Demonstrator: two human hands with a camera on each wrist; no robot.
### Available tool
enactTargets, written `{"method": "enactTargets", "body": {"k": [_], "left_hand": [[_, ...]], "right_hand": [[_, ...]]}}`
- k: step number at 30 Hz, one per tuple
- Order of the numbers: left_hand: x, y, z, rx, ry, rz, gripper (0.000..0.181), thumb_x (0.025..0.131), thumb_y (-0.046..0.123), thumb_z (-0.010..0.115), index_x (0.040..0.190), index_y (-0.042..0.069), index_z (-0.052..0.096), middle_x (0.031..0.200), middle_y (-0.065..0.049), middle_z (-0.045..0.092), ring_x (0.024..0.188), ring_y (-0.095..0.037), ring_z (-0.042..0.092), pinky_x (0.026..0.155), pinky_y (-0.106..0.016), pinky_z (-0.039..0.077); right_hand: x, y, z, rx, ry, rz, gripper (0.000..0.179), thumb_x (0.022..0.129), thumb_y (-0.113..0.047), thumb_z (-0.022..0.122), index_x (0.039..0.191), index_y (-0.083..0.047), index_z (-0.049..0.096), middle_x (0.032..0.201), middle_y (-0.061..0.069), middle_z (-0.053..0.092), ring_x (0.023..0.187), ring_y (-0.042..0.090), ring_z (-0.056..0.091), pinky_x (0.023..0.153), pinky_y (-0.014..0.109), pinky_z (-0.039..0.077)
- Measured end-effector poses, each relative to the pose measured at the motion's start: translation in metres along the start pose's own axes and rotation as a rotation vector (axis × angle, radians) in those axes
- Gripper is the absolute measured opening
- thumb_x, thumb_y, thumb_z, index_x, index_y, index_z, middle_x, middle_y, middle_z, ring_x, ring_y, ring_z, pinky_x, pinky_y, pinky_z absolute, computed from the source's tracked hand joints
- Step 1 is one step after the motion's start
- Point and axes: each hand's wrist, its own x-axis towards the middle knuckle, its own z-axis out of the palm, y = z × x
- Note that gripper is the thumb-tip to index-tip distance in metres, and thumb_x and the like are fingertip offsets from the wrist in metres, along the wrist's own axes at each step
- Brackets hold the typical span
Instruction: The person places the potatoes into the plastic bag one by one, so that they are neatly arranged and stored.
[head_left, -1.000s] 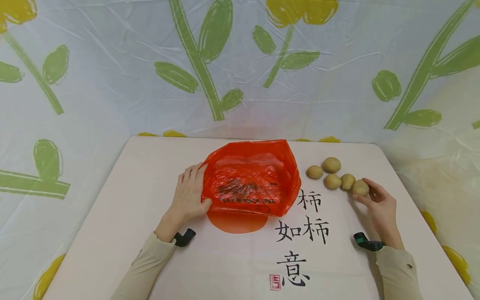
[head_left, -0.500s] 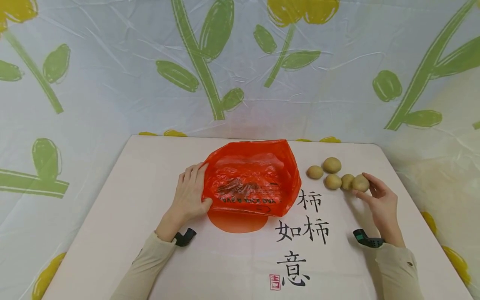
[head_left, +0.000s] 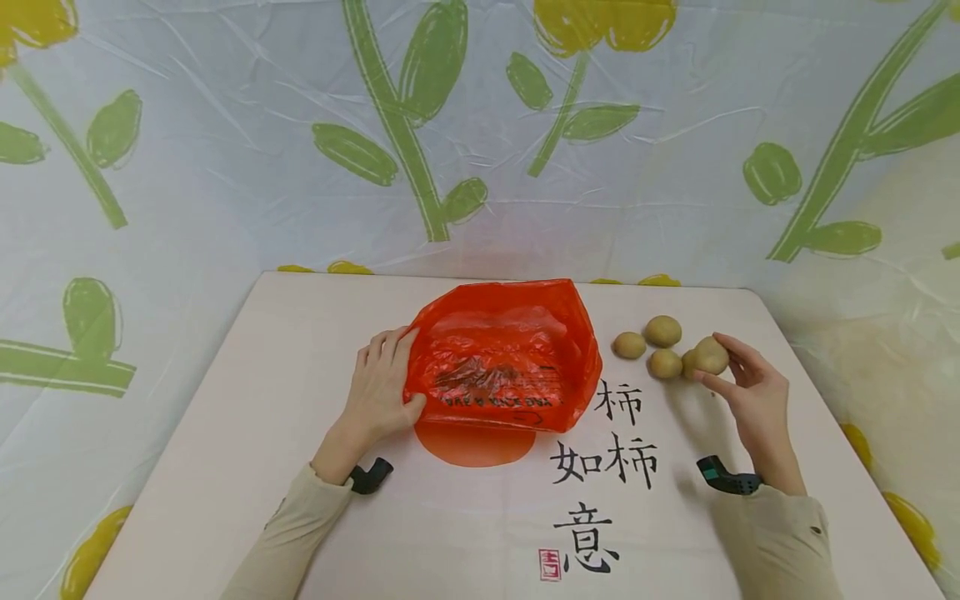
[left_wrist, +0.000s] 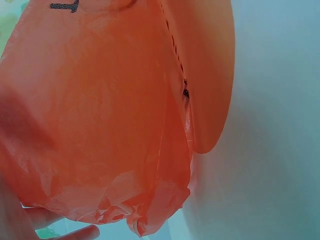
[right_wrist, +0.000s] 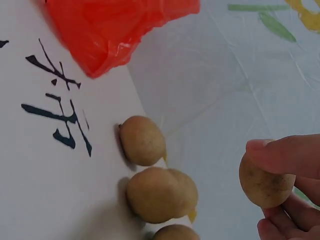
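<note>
On the table lies a red plastic bag [head_left: 498, 354], its wide mouth facing me. My left hand [head_left: 381, 385] holds the bag's left edge, with the thumb low at the front rim and the fingers along the side. In the left wrist view, fingers [left_wrist: 80, 233] show past the bag's crumpled edge. My right hand [head_left: 759, 402] pinches a potato [head_left: 711, 357] between thumb and fingers, raised off the table. The held potato [right_wrist: 265, 185] stands apart from the others in the right wrist view. Several more potatoes [head_left: 663, 331] lie between the bag and my right hand.
The pale table cover [head_left: 247, 467] carries black brush characters [head_left: 588, 533], a red seal mark [head_left: 550, 565] and an orange round print [head_left: 476, 450] partly under the bag. A hanging sheet [head_left: 247, 192] with a plant pattern rises behind the table.
The right hand has lifted its potato off the table and moved it slightly left, so it now overlaps the neighbouring potato in the head view. The left hand and bag stay nearly still.
</note>
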Motion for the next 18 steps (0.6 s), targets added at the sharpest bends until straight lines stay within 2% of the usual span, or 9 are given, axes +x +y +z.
{"method": "enactTargets", "body": {"k": [6, 18], "left_hand": [[0.0, 0.0, 0.001, 0.01, -0.004, -0.005, 0.085, 0.067, 0.025, 0.065, 0.143, -0.002, 0.039, 0.14, -0.018, 0.042, 0.125, -0.038, 0.036, 0.099, -0.057, 0.034], [0.0, 0.002, 0.0, 0.012, -0.018, -0.003, 0.09, 0.065, 0.03, 0.068, 0.144, -0.002, 0.038, 0.14, -0.019, 0.041, 0.125, -0.038, 0.036, 0.098, -0.057, 0.034]], "right_hand": [[-0.002, -0.016, 0.013, -0.016, -0.028, -0.033, 0.067, 0.073, 0.018, 0.075, 0.135, 0.001, 0.058, 0.136, 0.008, 0.058, 0.124, 0.01, 0.052, 0.103, 0.014, 0.036], [-0.003, -0.041, 0.041, 0.062, -0.102, -0.148, 0.063, 0.072, 0.025, 0.069, 0.131, 0.008, 0.058, 0.131, 0.01, 0.06, 0.123, 0.015, 0.053, 0.103, 0.016, 0.038]]}}
